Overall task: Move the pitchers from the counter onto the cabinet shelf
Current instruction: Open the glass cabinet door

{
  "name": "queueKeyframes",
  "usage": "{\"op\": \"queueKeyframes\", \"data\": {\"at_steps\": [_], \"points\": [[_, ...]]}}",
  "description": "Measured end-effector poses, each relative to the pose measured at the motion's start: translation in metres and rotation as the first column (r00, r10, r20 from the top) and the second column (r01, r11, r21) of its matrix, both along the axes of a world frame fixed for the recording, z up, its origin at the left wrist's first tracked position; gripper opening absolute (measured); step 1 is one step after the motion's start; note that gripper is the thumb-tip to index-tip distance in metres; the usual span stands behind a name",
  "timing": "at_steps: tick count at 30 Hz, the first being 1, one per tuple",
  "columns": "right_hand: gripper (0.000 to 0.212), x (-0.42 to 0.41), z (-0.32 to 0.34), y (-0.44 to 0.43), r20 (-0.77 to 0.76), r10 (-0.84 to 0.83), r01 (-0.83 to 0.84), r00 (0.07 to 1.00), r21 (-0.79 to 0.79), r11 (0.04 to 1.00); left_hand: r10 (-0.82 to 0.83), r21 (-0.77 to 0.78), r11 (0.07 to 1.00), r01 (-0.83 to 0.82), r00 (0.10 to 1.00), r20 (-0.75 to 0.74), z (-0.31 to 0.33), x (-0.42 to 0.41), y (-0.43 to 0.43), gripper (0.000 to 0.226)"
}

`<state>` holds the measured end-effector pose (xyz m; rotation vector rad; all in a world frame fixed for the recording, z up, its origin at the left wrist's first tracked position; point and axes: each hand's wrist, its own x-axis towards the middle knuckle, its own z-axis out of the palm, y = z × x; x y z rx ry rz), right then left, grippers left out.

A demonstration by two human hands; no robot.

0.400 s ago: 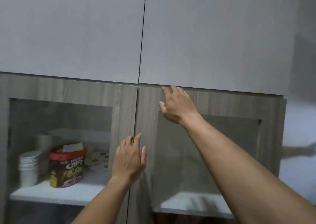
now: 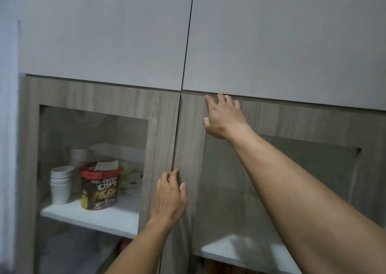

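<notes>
Nearest the camera, two bare forearms are reaching up toward a pair of wood-grain cabinet doors with glass panes. The seam between the doors (image 2: 176, 148) is serving as the landmark here. The left hand (image 2: 169, 198) is resting right on the lower part of that seam, its fingers held close together with the fingertips (image 2: 174, 172) touching the inner edge of the right door (image 2: 192, 148), and the thumb lying apart to the right. The right hand (image 2: 224, 117) is sitting higher and just to the right of the seam, flat against the top rail of the right door, its fingers slightly spread and reaching the upper edge where the door is meeting the plain grey upper panels (image 2: 271, 39); neither hand is pinching or holding anything. Behind the glass of the left door (image 2: 160, 127), left of the seam, a white cabinet shelf (image 2: 92, 217) is carrying a tub of Choco Chips (image 2: 100, 187) with a red lid, a stack of white paper cups (image 2: 60, 185) farther left, and a dotted plate (image 2: 133, 181) behind the tub. Right of the seam, behind the right pane, another stretch of white shelf (image 2: 240, 250) is showing. The pitchers are nowhere in view, so their look and place cannot be told.
</notes>
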<state>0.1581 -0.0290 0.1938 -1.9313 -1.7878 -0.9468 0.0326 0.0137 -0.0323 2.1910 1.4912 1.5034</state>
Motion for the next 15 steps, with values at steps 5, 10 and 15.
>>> {"op": "queueKeyframes", "data": {"at_steps": [5, 10, 15], "points": [[0.073, -0.002, 0.000, 0.002, 0.002, -0.003, 0.003, 1.000, 0.045, 0.999, 0.025, -0.045, 0.999, -0.019, 0.993, 0.116, 0.001, 0.010, -0.004, 0.057], [0.067, -0.009, 0.001, -0.012, -0.042, 0.019, -0.017, 0.999, 0.048, 0.999, 0.022, -0.103, 0.995, 0.004, 0.970, 0.242, 0.003, 0.003, -0.013, 0.066], [0.063, -0.023, 0.003, -0.037, -0.087, 0.021, -0.016, 0.996, 0.065, 0.998, -0.009, -0.283, 0.955, 0.093, 0.959, 0.283, -0.001, -0.013, -0.023, 0.072]]}}
